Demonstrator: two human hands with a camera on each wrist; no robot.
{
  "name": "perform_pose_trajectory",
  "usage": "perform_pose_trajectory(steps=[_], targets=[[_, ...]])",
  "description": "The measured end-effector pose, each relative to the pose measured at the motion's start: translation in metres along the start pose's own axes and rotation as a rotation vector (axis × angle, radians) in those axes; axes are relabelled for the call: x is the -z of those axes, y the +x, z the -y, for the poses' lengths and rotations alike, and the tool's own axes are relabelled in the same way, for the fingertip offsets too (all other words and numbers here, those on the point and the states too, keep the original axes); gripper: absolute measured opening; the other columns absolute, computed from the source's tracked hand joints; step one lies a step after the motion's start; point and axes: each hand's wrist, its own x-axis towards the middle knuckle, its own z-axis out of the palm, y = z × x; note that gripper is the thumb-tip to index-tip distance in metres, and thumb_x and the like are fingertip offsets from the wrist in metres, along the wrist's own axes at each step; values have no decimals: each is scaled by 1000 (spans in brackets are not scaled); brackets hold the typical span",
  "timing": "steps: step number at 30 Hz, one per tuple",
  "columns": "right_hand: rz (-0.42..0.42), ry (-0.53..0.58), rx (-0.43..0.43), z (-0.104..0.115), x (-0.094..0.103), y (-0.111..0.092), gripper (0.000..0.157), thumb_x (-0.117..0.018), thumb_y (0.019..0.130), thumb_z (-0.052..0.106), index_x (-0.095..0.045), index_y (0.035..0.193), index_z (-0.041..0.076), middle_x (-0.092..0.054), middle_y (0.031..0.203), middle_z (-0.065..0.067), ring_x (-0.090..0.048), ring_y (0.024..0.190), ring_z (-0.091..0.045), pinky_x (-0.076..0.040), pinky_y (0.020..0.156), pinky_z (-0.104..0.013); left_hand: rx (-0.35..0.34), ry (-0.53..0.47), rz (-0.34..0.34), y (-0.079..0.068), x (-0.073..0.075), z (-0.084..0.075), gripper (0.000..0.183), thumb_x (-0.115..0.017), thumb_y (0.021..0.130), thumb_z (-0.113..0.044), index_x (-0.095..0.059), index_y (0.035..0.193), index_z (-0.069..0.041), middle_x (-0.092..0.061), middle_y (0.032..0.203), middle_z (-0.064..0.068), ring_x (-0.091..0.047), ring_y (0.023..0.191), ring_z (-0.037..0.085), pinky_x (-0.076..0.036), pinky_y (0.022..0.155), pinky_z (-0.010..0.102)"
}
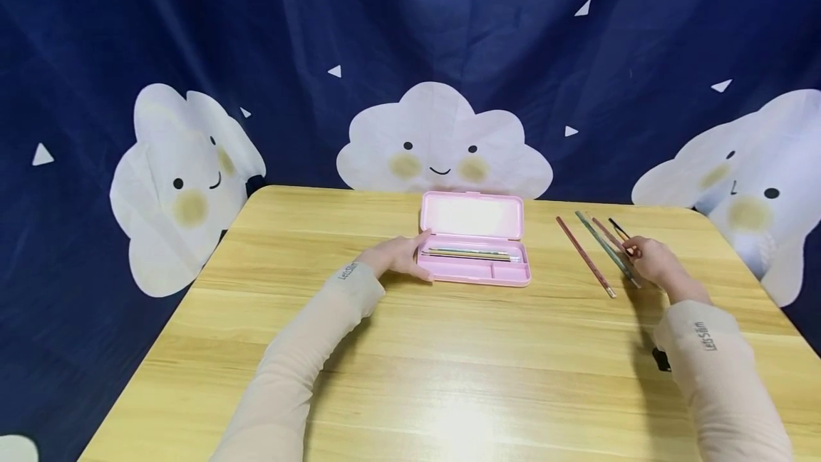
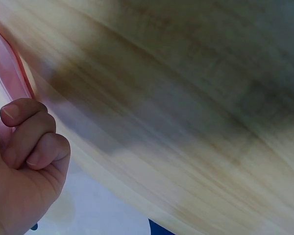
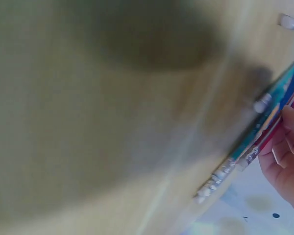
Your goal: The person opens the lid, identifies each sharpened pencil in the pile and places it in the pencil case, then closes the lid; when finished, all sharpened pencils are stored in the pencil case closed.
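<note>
The right hand (image 1: 656,262) pinches a red pencil (image 3: 269,133) on the surface's (image 1: 410,362) right; the left hand (image 1: 398,255) grips the pink pencil case (image 1: 458,271) by its left end. The pencil looks light, stiff, probably best pinched mid-shaft.

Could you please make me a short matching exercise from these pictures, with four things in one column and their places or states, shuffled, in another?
1. Left hand
2. Right hand
3. Pencil case
4. Dark red pencil

A. Open, with pencils inside
B. On the table, between the case and the green pencil
C. At the left end of the case in the head view
D. Holding a reddish pencil

Pairs: 1-C, 2-D, 3-A, 4-B
</note>
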Motion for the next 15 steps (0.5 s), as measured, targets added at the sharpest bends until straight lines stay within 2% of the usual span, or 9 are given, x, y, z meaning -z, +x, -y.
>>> perform_pose_trajectory(steps=[6,15], targets=[[-50,40,59,14,11,3,22,-51,79,-8,-54,100,-13,-55,73,-20,-51,70,-35,-41,66,-49,-7,6,-7,1,0,2,107,-69,70,-56,-3,148,-25,-32,143,21,-36,129,27,-28,106,36],[-37,63,155,50,19,13,23,-49,81,-11,-56,103,-14,-55,78,-18,-50,71,-29,-41,65,-43,-19,12,-17,2,-1,1,108,-70,70,-56,-4,148,-22,-34,142,21,-37,128,28,-29,106,36]])
